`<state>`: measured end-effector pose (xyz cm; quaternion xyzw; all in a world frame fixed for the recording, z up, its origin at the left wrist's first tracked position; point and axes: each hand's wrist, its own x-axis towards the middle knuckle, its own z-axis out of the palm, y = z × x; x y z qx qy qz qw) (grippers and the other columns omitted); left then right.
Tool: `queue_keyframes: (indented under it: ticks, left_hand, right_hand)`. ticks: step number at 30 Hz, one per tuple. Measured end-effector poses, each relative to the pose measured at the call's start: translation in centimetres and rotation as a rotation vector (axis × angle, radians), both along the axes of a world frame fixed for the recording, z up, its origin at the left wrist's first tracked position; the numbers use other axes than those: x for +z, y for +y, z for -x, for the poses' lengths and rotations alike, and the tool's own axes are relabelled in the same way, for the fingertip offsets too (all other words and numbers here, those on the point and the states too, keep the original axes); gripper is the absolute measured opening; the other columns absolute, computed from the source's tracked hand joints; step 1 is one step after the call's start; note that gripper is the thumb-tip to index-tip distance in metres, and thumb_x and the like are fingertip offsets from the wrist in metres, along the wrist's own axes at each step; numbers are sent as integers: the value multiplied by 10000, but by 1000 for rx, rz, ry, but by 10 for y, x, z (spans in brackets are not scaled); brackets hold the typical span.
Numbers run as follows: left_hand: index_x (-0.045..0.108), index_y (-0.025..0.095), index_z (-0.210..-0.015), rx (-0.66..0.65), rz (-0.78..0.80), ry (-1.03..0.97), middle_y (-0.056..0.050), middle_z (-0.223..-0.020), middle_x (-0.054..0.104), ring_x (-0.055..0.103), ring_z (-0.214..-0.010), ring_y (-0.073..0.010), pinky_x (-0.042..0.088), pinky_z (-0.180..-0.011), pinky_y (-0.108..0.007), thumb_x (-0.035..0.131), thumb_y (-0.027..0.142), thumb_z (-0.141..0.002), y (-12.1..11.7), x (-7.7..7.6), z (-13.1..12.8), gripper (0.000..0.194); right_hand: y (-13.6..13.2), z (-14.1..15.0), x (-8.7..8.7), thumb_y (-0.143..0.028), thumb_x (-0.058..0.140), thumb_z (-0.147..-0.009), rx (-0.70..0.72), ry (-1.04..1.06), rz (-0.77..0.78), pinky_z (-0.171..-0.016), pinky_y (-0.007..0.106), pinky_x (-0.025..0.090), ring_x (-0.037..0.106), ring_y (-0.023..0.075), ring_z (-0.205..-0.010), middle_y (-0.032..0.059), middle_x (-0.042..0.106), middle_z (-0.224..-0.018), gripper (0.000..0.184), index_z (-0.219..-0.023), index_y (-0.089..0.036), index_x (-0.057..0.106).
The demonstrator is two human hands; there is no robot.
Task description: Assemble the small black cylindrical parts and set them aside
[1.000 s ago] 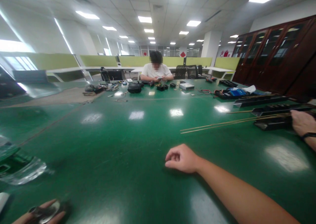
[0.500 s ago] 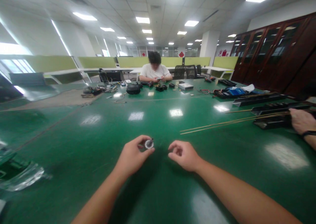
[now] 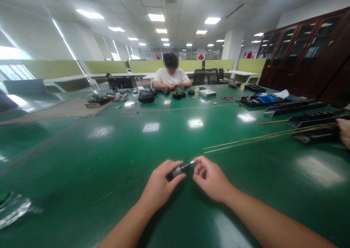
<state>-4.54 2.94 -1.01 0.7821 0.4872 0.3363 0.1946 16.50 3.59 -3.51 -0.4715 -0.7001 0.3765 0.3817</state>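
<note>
My left hand is closed round a small dark cylindrical tool with a silvery band and a thin shaft, gripped between thumb and fingers. Its exact kind does not show. The shaft points right and slightly up, away from me. At the shaft's end is my right hand, fingers curled and thumb apart from the index finger. The index fingertip is at or very near the shaft tip; contact cannot be made out. Nothing else shows in that hand. Both hands are low over the green table.
Thin brass-coloured rods reach in from the right, over black trays, beside another person's hand. A clear plastic thing is at lower left. Across the table a person sits behind a black case and a white box.
My left hand has moved right and turned the tool from end-on to sideways, its shaft toward my right hand. My right hand shifted slightly right. The other person's hand moved toward the right edge.
</note>
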Motion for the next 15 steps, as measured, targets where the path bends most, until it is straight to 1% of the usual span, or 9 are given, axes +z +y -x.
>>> queue_keyframes:
  ticks: [2,5,7,10,13,15]
  left_hand:
    - [658,288,-1164,3,0,-9,-26,-1034,687,642,-941,-194,519,-847,-312,678,297,-844,0,-2,-1,321]
    - [643,269,-1175,40,-9,-47,-41,-1100,687,642,-994,-214,516,-905,-347,729,287,-790,-1,-3,-1,395]
    - [659,243,-1106,45,-14,-67,-49,-1067,693,644,-969,-218,521,-883,-349,733,279,-776,-3,-2,-2,341]
    - [666,225,-986,-7,-26,-74,-36,-955,691,641,-878,-198,517,-801,-314,715,257,-784,-5,2,-5,210]
    - [657,229,-977,-59,-43,-75,-27,-945,680,632,-867,-182,503,-785,-293,702,248,-802,-7,3,-7,181]
    - [653,233,-988,-68,-45,-76,-24,-954,676,628,-873,-177,498,-787,-287,698,249,-813,-7,3,-7,181]
  right_hand:
    - [0,0,-1,-98,601,-752,0,7,3,-584,225,441,597,117,-624,-16,668,-800,390,-1119,-218,545]
    - [-2,1,0,-93,607,-745,3,1,4,-586,228,444,597,119,-627,-16,669,-803,412,-1130,-225,546]
    - [-3,1,0,-98,615,-744,10,-2,6,-587,231,446,597,125,-635,-10,670,-802,398,-1117,-224,560]
    - [-5,1,2,-108,627,-743,25,9,10,-590,233,454,604,134,-648,2,669,-809,372,-1095,-220,579]
    - [-7,1,4,-119,633,-743,39,35,6,-611,242,472,620,143,-668,12,667,-835,348,-1074,-214,590]
    - [-9,2,6,-124,631,-746,47,48,3,-626,248,481,629,149,-685,18,668,-853,325,-1059,-208,600]
